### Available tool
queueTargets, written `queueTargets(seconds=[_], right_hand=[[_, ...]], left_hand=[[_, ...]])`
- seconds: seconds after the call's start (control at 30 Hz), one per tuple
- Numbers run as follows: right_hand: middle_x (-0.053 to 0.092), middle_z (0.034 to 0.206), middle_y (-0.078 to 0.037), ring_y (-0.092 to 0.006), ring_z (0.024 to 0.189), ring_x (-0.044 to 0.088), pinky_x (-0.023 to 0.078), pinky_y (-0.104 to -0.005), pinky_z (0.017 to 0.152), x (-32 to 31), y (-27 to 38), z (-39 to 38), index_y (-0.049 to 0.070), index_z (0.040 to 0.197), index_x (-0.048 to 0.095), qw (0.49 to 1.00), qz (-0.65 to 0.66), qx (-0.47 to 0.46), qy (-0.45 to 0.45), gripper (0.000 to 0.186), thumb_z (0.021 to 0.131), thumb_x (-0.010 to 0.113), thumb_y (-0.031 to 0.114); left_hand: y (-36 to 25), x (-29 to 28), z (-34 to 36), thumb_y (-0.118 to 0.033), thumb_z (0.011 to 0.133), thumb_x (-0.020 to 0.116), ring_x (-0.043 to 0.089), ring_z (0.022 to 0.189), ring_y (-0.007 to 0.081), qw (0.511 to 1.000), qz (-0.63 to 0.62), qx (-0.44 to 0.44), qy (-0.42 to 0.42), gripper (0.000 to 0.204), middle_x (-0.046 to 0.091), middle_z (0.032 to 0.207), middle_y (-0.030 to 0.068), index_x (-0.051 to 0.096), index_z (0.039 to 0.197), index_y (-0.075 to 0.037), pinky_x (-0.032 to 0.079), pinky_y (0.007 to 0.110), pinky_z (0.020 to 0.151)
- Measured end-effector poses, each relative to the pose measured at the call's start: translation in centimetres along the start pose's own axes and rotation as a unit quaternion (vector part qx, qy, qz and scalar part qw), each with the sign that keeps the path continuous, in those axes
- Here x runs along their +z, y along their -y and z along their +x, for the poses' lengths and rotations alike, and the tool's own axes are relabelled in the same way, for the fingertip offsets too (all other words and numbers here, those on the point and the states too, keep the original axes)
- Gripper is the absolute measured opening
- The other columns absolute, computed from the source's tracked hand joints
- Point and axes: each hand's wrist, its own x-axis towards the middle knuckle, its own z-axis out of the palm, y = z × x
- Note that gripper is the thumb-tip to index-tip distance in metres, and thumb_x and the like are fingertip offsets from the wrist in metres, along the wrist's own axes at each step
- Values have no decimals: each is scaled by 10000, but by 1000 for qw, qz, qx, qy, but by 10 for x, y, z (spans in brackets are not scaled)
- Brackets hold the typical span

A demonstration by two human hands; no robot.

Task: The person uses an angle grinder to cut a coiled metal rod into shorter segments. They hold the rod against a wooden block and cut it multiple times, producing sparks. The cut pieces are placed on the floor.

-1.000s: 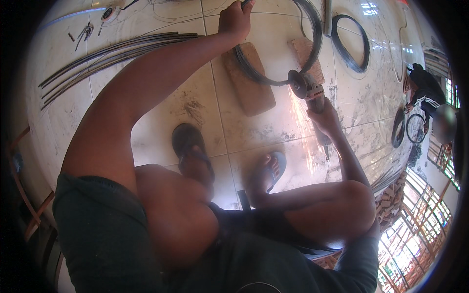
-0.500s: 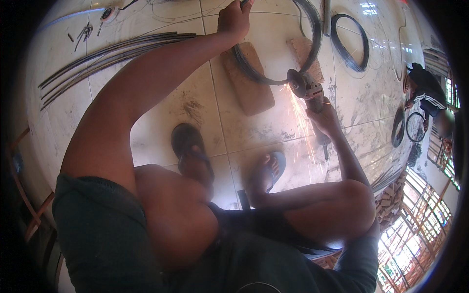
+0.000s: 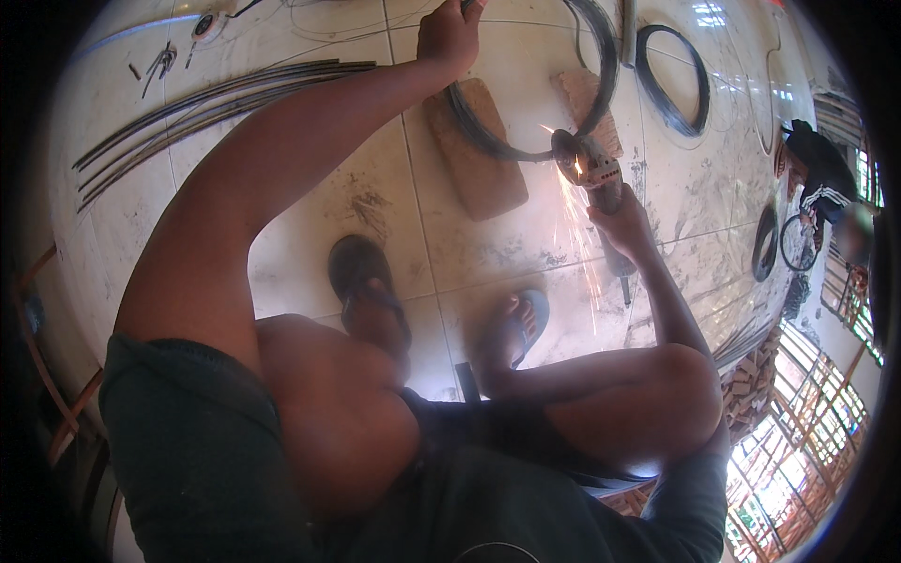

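Note:
With fingers closed, my left hand (image 3: 449,42) grips the far left side of a dark wire coil (image 3: 610,70). My right hand (image 3: 621,225) is wrapped round the body of an angle grinder (image 3: 603,171). The grinder's disc (image 3: 568,155) is at the near right part of the coil, and orange sparks (image 3: 574,216) spray down toward me. Whether the disc touches the wire at this instant is hard to see. Under the coil lie a reddish brick (image 3: 488,183) on the left and a rougher brick (image 3: 584,98) on the right.
Several long dark rods (image 3: 202,98) lie on the tiled floor at left, below a tape measure (image 3: 208,26). Another wire coil (image 3: 678,122) rests to the right. A person (image 3: 826,178) crouches at far right near dark rings. My sandalled feet (image 3: 516,328) are close to the sparks.
The spark spray has thinned, and a small streak now shows left of the disc. The grinder has shifted very slightly; my left hand stays on the coil.

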Motion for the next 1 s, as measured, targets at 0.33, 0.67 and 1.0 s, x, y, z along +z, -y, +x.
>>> queueTargets(seconds=[0.33, 0.67, 1.0], right_hand=[[688, 1069, -165, -261, 965, 682, 544, -408, 829, 6, 1, 7, -15, 1232, 556, 999, -48, 23, -3, 565, 809, 798, 272], [704, 1082, -291, -430, 1022, 705, 554, -483, 864, -2, 12, 2, -70, 1197, 562, 1000, -24, 10, 9, 639, 792, 797, 365], [679, 1082, -158, -270, 988, 678, 539, -412, 861, -2, 5, -4, -7, 1252, 554, 999, 47, -9, 24, 589, 820, 808, 301]], left_hand=[[3, -2, 0, -337, 1030, 584, 671, 886, 485, 1000, 7, -3, -1, 353, 689, 874, 281, 633, 908, -10, 517, 559, 733], [4, -1, 1, -338, 1033, 570, 670, 887, 485, 1000, 19, 5, -5, 354, 689, 878, 281, 632, 927, -6, 516, 560, 732], [4, 0, 1, -348, 1034, 573, 669, 892, 488, 1000, 18, 5, -3, 369, 688, 886, 291, 628, 908, -5, 516, 559, 728]])
